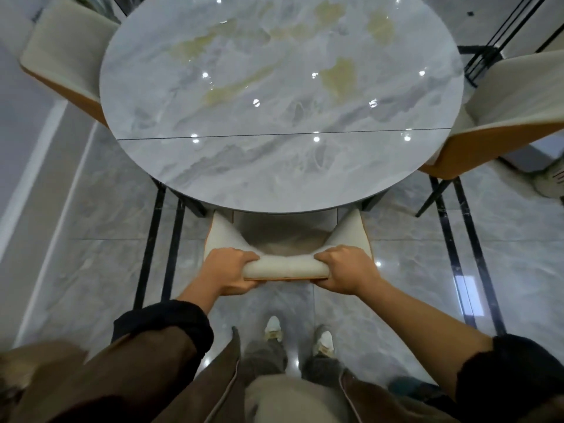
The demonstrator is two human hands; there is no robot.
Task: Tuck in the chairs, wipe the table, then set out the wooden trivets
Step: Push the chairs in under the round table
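With both hands, left hand [227,271] and right hand [348,270], fingers clamped on the chair [287,268] backrest, push evenly, straight under the desk [274,166].

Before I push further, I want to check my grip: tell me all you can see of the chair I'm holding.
The near chair has a cream padded backrest with an orange-brown outer shell. It faces the round marble table, its seat mostly under the tabletop. The left hand and the right hand each clasp the curved top edge of the backrest. Its legs are hidden.
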